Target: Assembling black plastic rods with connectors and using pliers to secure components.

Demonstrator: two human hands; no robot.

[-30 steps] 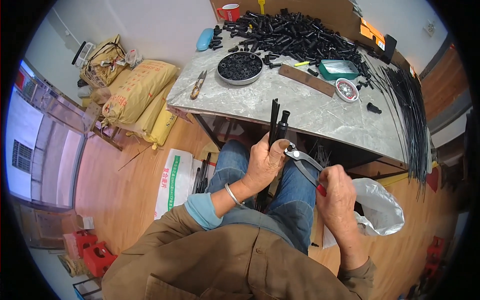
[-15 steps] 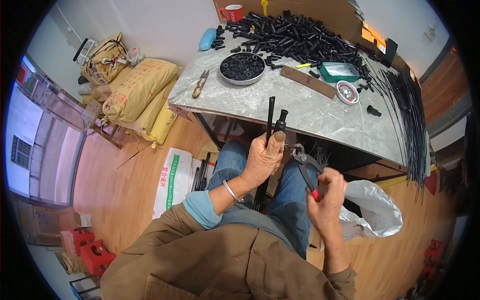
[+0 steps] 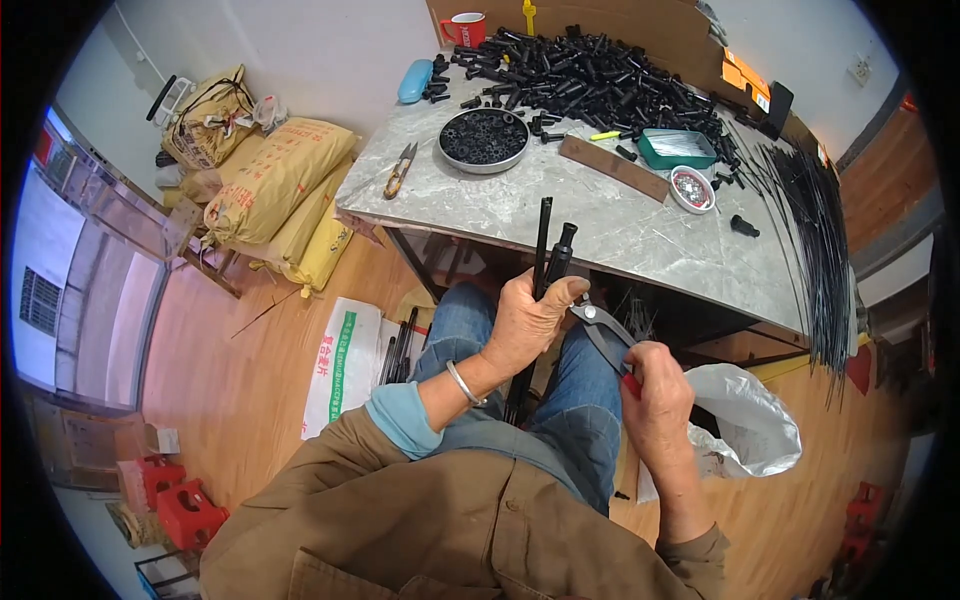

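Note:
My left hand [image 3: 522,325] is closed round a thin black rod [image 3: 543,235] and, to its right, a thicker black tube [image 3: 563,250] with a flared top end. Both stand nearly upright above my lap, and their lower ends run down between my knees. In my right hand [image 3: 662,395] is a pair of pincers [image 3: 605,330] with dark metal arms and red grips. Its jaws are up against my left thumb beside the tube; the thumb partly hides them, and what they bite on is too small to tell.
Ahead stands a grey marble-patterned table [image 3: 480,215] bearing a heap of black fittings [image 3: 610,80], a round tray [image 3: 485,165] of black rings, scissors [image 3: 400,172], a flat bar [image 3: 615,168] and a bundle of black wires [image 3: 815,230]. An open silvery sack [image 3: 765,420] lies at the right.
The pincers' handles have come closer together, and the jaws have moved left and down against my left thumb. The thumb has tipped to the right over the tube.

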